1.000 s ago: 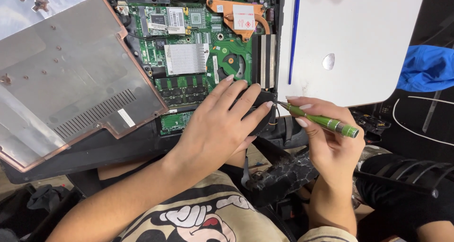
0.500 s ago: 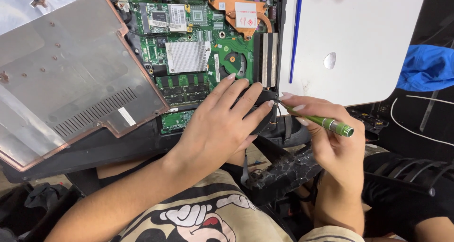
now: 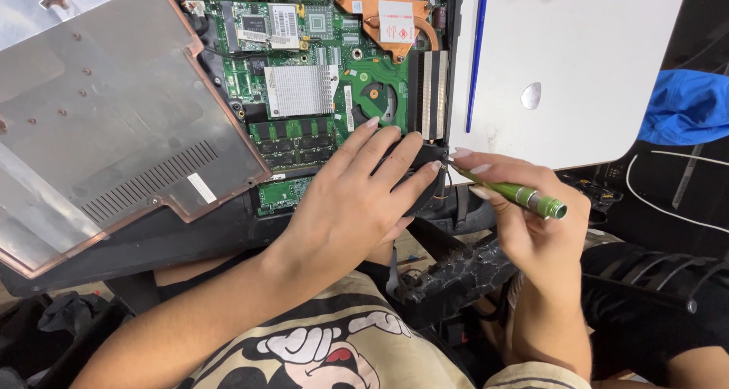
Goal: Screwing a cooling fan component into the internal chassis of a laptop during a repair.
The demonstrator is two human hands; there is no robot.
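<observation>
Head view: green screwdriver [image 3: 510, 192] pinched in right hand [image 3: 531, 222] fingers, tip at the opened laptop [image 3: 334, 93] lower right corner; left hand [image 3: 357, 199] flat, fingers spread on its green board, gripping nothing; detached bottom cover [image 3: 99, 131] left, white laptop [image 3: 577, 62] right

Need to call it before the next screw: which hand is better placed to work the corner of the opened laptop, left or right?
Right, probably. The right hand holds the green screwdriver, tip aimed at the laptop corner. The left hand lies flat there, steadying a black part, with no tool.
</observation>
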